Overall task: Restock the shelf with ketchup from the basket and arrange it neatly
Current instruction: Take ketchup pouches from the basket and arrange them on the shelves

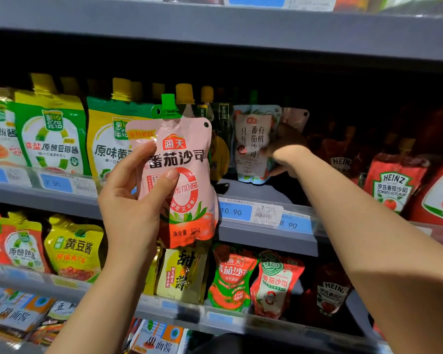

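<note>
Front packs are brightly lit from the aisle side, while the shelf (253, 192) recess behind falls into deep shadow. Edges bow with wide-angle distortion; the corners look soft and blurred.

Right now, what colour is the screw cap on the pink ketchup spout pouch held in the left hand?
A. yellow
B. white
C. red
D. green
D: the pink ketchup spout pouch, gripped by the left hand, carries a green screw cap at its top.
</note>
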Available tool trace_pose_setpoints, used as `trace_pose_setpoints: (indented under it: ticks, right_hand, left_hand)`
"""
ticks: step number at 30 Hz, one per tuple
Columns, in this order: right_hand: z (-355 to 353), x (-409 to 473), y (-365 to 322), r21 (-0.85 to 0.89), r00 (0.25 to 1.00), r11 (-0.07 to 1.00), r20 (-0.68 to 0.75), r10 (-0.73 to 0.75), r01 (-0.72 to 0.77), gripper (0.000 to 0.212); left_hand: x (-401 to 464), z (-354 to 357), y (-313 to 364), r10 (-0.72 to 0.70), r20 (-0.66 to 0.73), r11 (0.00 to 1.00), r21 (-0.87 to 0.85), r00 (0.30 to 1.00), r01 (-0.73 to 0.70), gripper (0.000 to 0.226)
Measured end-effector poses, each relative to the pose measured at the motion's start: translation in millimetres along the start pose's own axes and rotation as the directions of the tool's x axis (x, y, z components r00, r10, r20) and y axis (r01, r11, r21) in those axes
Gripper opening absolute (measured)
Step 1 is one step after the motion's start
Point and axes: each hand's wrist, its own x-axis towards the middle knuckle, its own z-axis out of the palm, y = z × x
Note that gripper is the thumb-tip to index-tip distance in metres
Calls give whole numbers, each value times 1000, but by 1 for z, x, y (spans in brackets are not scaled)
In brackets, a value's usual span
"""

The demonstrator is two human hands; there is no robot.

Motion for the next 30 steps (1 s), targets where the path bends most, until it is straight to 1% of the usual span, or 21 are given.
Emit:
trace_pose_setpoints:
  ticks: [2, 6, 10, 12, 14, 16, 18, 20, 21, 22, 23, 24, 25, 26, 27, 28, 29, 30]
  right_hand:
    - [-2, -1, -1, 7, 999, 1000, 32, -27, 27, 38]
    - [-8, 0, -3, 55, 991, 992, 71, -113, 109, 48]
    - [-2, 3, -4, 102, 985, 987, 105, -138, 128, 48]
    - [5, 1, -9, 120, 989, 986, 80, -126, 116, 45]
    - [12, -1, -13, 90, 994, 992, 55, -91, 86, 36]
    - [17, -5, -14, 41, 997, 997, 25, -73, 72, 32]
    - [16, -5, -12, 61, 997, 996, -27, -69, 70, 31]
    - [14, -13, -10, 59, 999, 998, 48, -21, 18, 33]
    - [11, -16, -8, 2, 997, 1000, 70, -16, 16, 33]
    - [7, -21, -5, -74, 999, 996, 37, -37, 40, 31]
    - [3, -30, -4, -121, 992, 988, -66, -106, 97, 28]
    - [-3, -42, -1, -92, 967, 979, -162, -194, 181, 25]
    - [-8, -58, 2, -5, 938, 959, -206, -278, 283, 29]
    - [-13, -75, 6, 102, 918, 920, -174, -357, 378, 37]
    - [-18, -92, 10, 199, 907, 885, -86, -413, 422, 48]
    - [-23, -108, 13, 285, 896, 859, -5, -443, 426, 59]
    - [-28, -119, 16, 349, 885, 838, 46, -463, 420, 67]
    - [-34, -125, 18, 387, 883, 827, 62, -465, 408, 70]
  left_hand:
    - [0, -1, 0, -9, -9, 1000, -3, 1000, 9, 41]
    - [0, -1, 0, -26, -28, 1000, -9, 999, 26, 42]
    - [1, 2, 0, -31, -23, 999, -10, 999, 31, 40]
    - [1, 2, 1, -36, -26, 999, -20, 999, 36, 40]
    - [1, 3, 2, -31, -27, 999, -21, 999, 30, 40]
    - [0, 4, 3, -23, -28, 1000, -12, 999, 23, 40]
    - [-1, 5, 4, -22, -30, 1000, -10, 999, 22, 40]
    - [-3, 7, 5, -19, -26, 1000, -11, 999, 18, 40]
    - [-4, 9, 7, -13, -16, 1000, -11, 1000, 13, 40]
    - [-5, 12, 9, -5, -4, 1000, -14, 1000, 5, 40]
    - [-6, 15, 10, 6, 11, 1000, -21, 1000, -6, 40]
    - [-8, 19, 11, 18, 26, 999, -30, 1000, -17, 40]
    - [-9, 25, 11, 29, 46, 999, -33, 999, -27, 41]
    - [-11, 32, 12, 38, 72, 999, -34, 997, -36, 41]
    - [-12, 40, 12, 45, 99, 998, -43, 994, -41, 42]
    - [-14, 50, 13, 58, 130, 997, -59, 990, -51, 42]
    - [-14, 61, 13, 81, 166, 995, -68, 983, -71, 43]
    - [-14, 73, 12, 109, 211, 993, -62, 971, -98, 43]
